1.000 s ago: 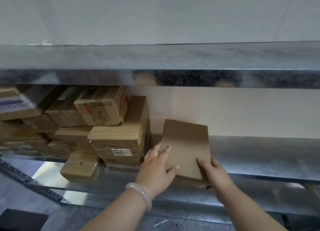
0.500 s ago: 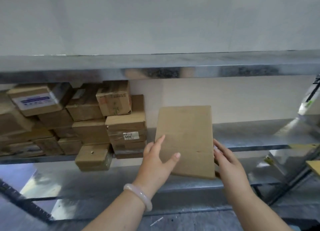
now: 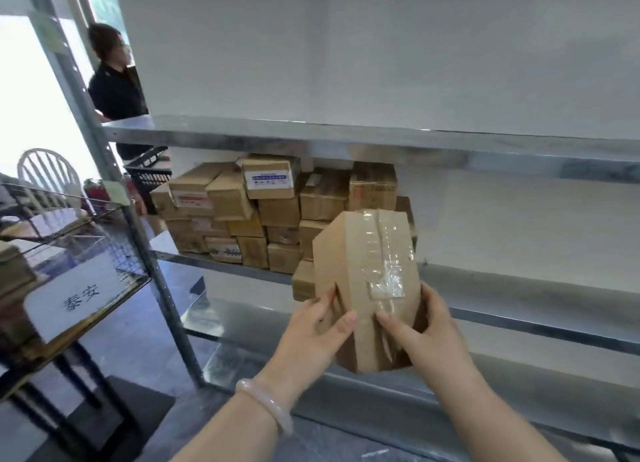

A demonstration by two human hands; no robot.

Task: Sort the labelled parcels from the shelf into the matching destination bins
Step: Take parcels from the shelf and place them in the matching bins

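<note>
I hold a brown cardboard parcel (image 3: 367, 274) upright in front of the metal shelf (image 3: 519, 309), its clear-taped seam facing me. My left hand (image 3: 311, 340) grips its lower left side, thumb on the front. My right hand (image 3: 422, 337) grips the lower right side, thumb on the taped seam. No label shows on the face I see. A stack of several cardboard parcels (image 3: 263, 215) fills the left part of the middle shelf behind it.
A wire-mesh bin (image 3: 114, 260) with a white destination sign (image 3: 74, 293) stands at the left on a dark frame. A shelf upright (image 3: 152, 271) rises between bin and shelf. A person in black (image 3: 114, 87) stands beyond, near a black basket (image 3: 149, 177) and a white chair (image 3: 45, 174).
The parcel came off the shelf toward me and turned so the taped side faces me. My view pulled back and swung left, bringing the bin and the person into sight.
</note>
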